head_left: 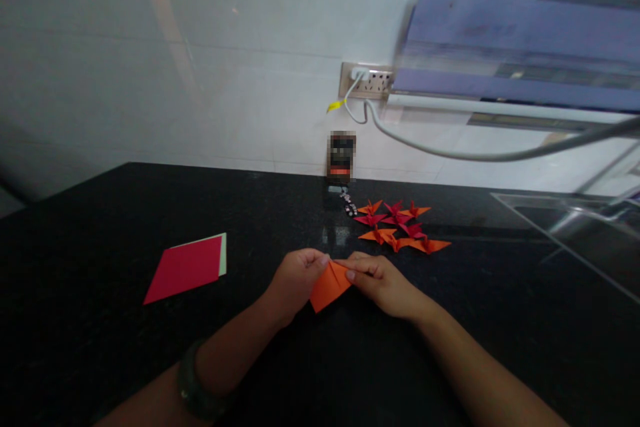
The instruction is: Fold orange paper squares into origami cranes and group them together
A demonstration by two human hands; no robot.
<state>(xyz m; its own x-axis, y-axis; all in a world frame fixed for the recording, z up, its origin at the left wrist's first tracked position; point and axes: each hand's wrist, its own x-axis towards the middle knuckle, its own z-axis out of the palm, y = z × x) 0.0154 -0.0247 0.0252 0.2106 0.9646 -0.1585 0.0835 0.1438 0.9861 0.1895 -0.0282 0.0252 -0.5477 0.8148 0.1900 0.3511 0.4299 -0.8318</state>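
Note:
Between my two hands is a piece of folded orange origami paper, creased down its upper part, with one corner pointing toward me. My left hand pinches its upper left edge between thumb and fingers. On the opposite edge, my right hand grips the paper the same way, thumb on top. Just beyond my right hand, several folded paper cranes in orange and red sit in loose rows. Over to the left lies a stack of square paper, red on top with a pale green sheet showing beneath.
The dark countertop runs back to a pale tiled wall. A blurred-out upright object stands against it, a beaded strap in front. A cable hangs from the wall socket. At right is a sink edge.

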